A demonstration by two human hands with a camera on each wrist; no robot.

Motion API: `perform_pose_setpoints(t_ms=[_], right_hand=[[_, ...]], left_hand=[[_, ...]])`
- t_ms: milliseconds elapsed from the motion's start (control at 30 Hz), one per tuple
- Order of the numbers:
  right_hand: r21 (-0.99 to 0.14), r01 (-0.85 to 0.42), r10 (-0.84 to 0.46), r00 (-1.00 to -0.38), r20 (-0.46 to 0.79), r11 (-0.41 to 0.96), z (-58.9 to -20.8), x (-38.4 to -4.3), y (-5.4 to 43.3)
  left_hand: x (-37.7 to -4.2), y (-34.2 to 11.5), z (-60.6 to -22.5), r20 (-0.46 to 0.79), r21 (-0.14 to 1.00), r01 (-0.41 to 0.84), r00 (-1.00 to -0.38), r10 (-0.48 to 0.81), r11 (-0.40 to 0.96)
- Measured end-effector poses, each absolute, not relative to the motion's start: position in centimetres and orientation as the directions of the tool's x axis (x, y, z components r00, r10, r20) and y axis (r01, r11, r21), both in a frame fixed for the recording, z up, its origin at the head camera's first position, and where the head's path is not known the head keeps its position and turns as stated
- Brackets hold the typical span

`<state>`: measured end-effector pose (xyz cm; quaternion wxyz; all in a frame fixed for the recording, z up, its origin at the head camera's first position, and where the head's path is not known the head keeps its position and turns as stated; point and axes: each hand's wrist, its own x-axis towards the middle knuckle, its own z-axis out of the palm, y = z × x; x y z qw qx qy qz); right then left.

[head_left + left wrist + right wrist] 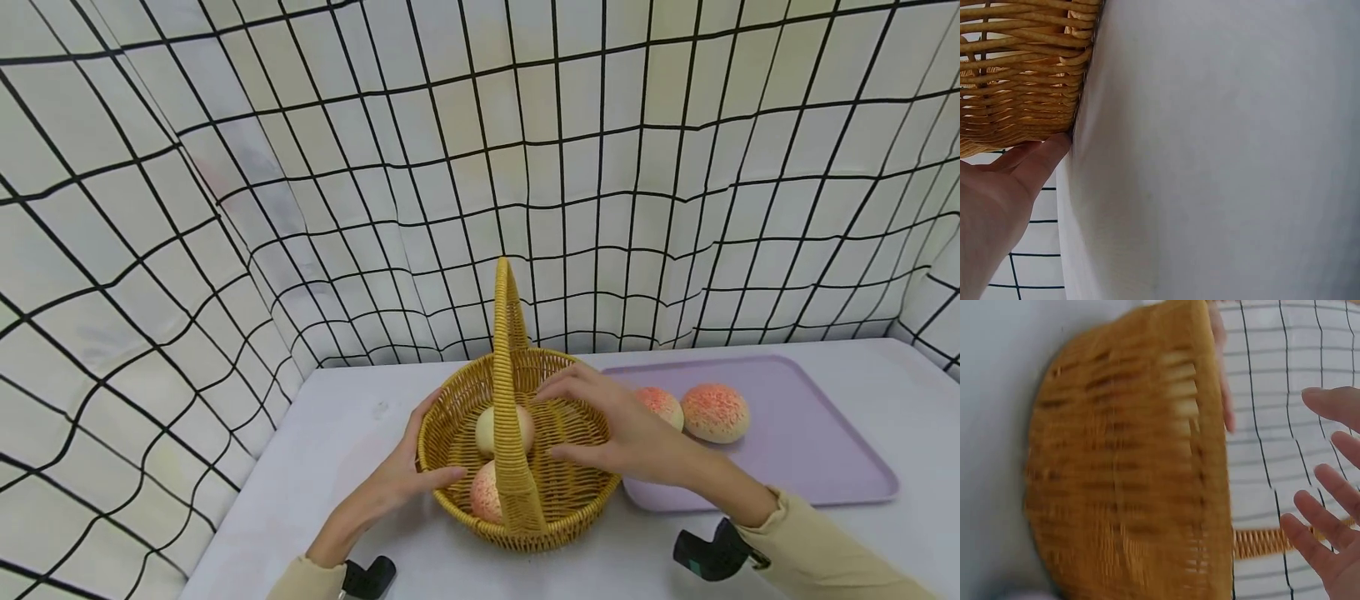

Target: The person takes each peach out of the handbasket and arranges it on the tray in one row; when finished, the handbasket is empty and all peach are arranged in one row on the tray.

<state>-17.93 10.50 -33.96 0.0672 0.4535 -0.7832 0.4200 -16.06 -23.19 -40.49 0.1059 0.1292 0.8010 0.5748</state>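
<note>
Pale table (pixel 360 425), black-grid wall (pixel 465 283) behind. Wicker basket (pixel 528 542) stands on it, two peach-like rounds (pixel 486 492) inside. Basket probably light, fairly stiff; rim or arched handle (pixel 506 417) the likely hold. Rounds look soft, best cupped lightly. Left hand (pixel 405 471): thumb over left rim, fingers outside, gripping. Right hand (pixel 622 421): above basket's right side, fingers spread, loosely bent, holding nothing. Lilac tray (pixel 813 433) beyond, right.
</note>
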Motion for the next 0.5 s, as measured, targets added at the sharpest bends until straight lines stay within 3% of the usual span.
perform_pose_setpoints(t_ms=[267, 500], right_hand=[[-0.638, -0.760, -0.779, -0.472, 0.414, 0.122, -35.8, -17.8, 6.4], [-0.715, -0.675, -0.882, -0.433, 0.184, 0.182, -36.7, -18.1, 5.1]], left_hand=[[-16.0, -23.0, -40.4, -0.021, 0.942, 0.091, -0.945, 0.326, 0.323], [-16.0, -23.0, -40.4, -0.024, 0.937, 0.092, -0.946, 0.324, 0.336]])
